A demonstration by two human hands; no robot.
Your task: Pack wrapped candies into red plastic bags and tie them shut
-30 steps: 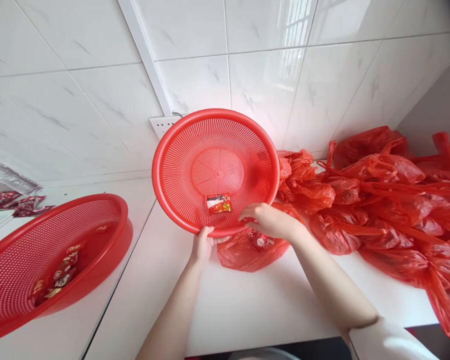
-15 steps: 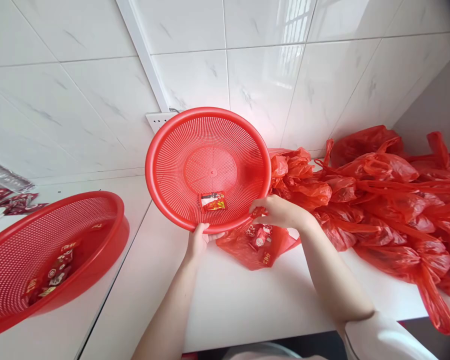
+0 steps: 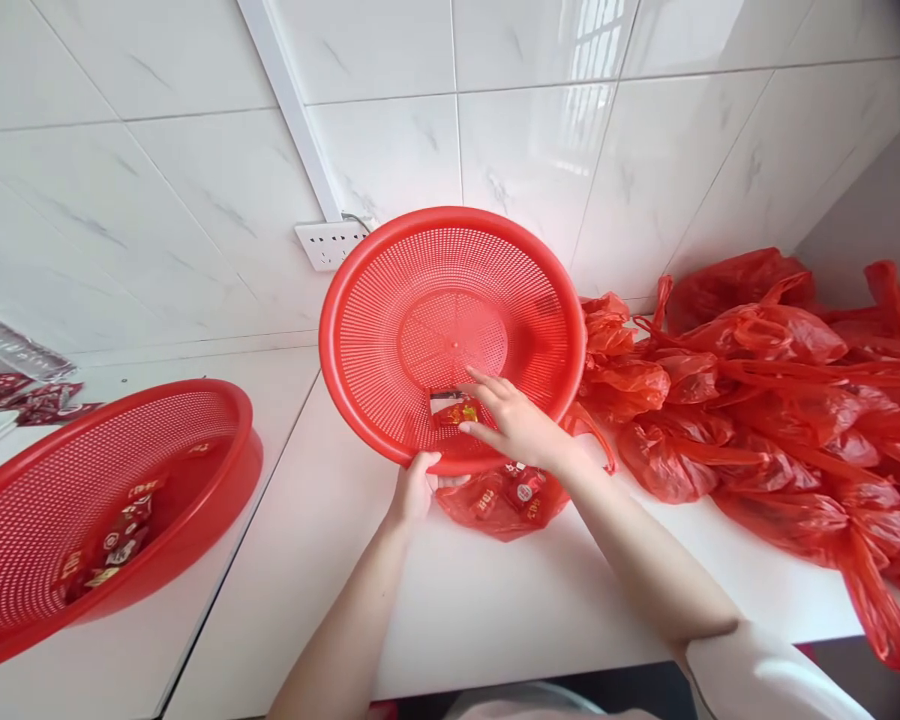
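Observation:
My left hand (image 3: 418, 488) grips the near rim of a red plastic colander (image 3: 379, 340), thumb over the edge and fingers beneath. The colander is tilted so its inside faces me. Low on its inner wall lies a small packet (image 3: 450, 410) in white, red and yellow. Over the right side of that packet my right hand (image 3: 506, 420) reaches in, fingers spread and holding nothing; whether a fingertip touches the packet I cannot tell. Under the near rim, a red plastic bag (image 3: 502, 515) with printed red packets inside rests on the white table, partly hidden by the colander.
At left, a second red colander (image 3: 229, 470) holds several dark red packets (image 3: 124, 535). Many knotted red bags (image 3: 780, 420) are heaped along the right. Behind stands a tiled wall with a socket strip (image 3: 322, 245). Clear plastic wrap (image 3: 15, 345) and more packets (image 3: 45, 400) lie far left.
My right hand has left the colander's right rim and moved inside, over the packet. The colander, still in my left hand, has shifted slightly right.

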